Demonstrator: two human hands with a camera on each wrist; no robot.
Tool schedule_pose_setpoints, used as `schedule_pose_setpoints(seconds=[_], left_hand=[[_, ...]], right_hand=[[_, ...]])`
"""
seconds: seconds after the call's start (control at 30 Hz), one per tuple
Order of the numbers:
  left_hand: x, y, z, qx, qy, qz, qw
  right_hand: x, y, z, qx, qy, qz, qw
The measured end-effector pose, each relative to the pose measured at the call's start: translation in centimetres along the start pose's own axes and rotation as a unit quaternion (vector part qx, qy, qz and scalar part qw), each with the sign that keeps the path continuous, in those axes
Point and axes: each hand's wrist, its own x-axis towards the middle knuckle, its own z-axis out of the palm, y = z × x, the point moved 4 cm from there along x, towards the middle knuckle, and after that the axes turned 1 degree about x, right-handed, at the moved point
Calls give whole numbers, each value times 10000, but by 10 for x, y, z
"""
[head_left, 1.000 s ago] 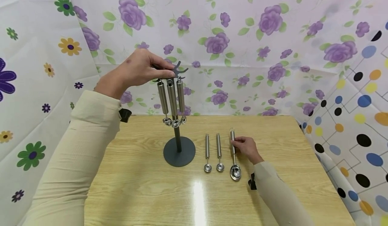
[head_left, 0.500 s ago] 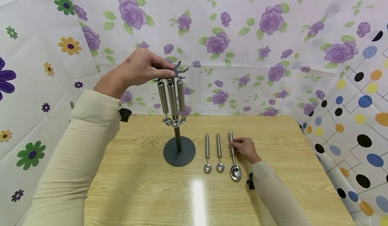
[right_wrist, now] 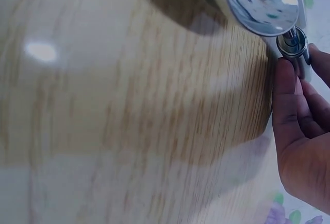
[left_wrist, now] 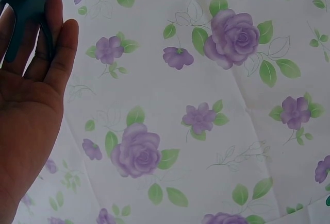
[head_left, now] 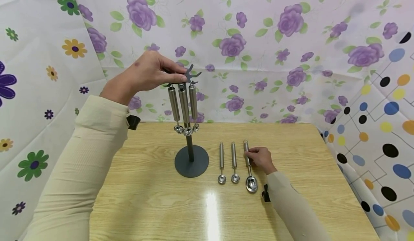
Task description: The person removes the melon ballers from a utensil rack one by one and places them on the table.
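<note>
My left hand (head_left: 148, 72) grips the top of a dark metal utensil stand (head_left: 192, 165) between thumb and fingers. Hooks of the stand (left_wrist: 32, 23) show against that hand in the left wrist view. Several steel-handled scoops (head_left: 183, 104) hang from the hooks, heads down. To the right of the base, my right hand (head_left: 261, 159) pinches the handle of an ice cream scoop (head_left: 251, 184), whose oval bowl points toward me. In the right wrist view, thumb and fingers (right_wrist: 285, 87) hold that handle just behind the shiny bowl.
Two melon ballers (head_left: 221, 158) lie side by side on the wooden table (head_left: 155, 205), between the stand's base and the ice cream scoop. A flowered cloth (head_left: 233, 47) hangs behind the table, and a dotted one (head_left: 385, 151) borders the right side.
The handle end of the ice cream scoop has swung slightly left and toward me, with my right hand shifting along. My left hand and the stand stay put.
</note>
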Motion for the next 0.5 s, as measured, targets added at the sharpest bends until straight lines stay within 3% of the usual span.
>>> schedule_pose_setpoints(seconds=[0.5], left_hand=[[-1,2,0,-26,-5,18,10000]], right_hand=[[2,0,1,-20,-99,44,9999]])
